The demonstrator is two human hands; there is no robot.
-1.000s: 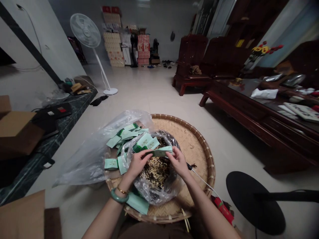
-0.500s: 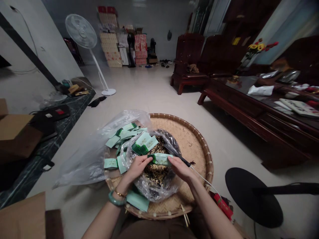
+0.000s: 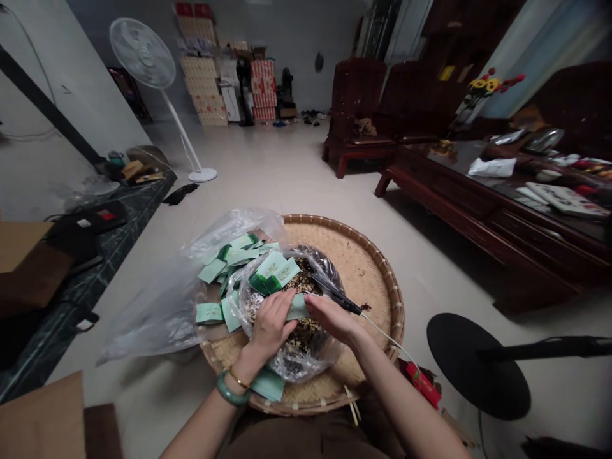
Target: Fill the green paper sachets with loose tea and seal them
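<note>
Works over a round, shallow, woven bamboo tray [image 3: 368,274], wearing a smooth jade-green bangle [image 3: 233,390] on the left wrist. Has a crinkled clear plastic bag [image 3: 299,373] open on the tray, with loose dark and golden bits [image 3: 306,338] inside. Holds a small mint-green packet [image 3: 298,307] over these, between left hand [image 3: 271,320] and right hand [image 3: 333,315]. Curves the left fingers close together over the packet's left end, thumb apart; lays the right fingers straight and pressed together at its right end. Cannot tell whether pinching there, with the right thumb hidden. Seems to be flattening or straightening this packet. Would probably call next for even control of both ends, clear of the slim black handheld tool [image 3: 342,298] lying just right. Shows farther left a heap of green packets [image 3: 241,252] by a cloudy plastic sack [image 3: 157,319].
</note>
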